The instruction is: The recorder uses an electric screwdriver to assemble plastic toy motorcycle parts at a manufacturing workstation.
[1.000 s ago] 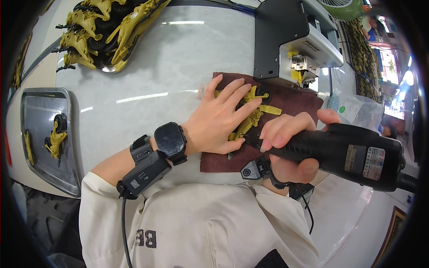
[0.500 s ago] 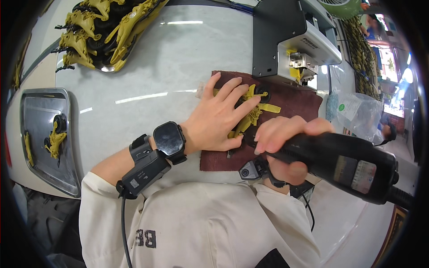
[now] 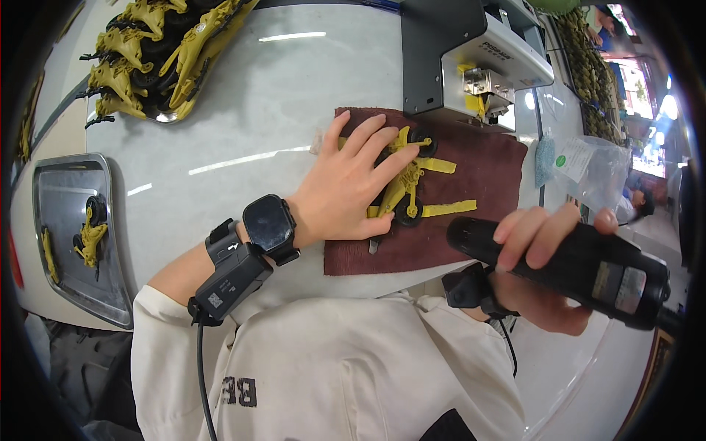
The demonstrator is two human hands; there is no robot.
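Note:
On a dark red cloth lies a yellow toy motorcycle with black wheels. Two flat yellow strips stick out from its right side. My left hand rests over the motorcycle's left part, fingers spread, its thumb near the lower wheel; the parts under the palm are hidden. My right hand is wrapped round a black corded power tool to the right of the cloth. Its blunt front end points left and stays apart from the motorcycle; no bit shows clearly.
A metal tray with yellow and black toy parts stands at the left. Yellow toy motorcycles are piled at the far left. A grey machine overhangs the cloth's far edge. A clear plastic bag lies at the right.
My right hand has drawn the power tool right, away from the motorcycle, uncovering the lower wheel and strip. My left hand stays on the motorcycle. The whole view has shifted slightly.

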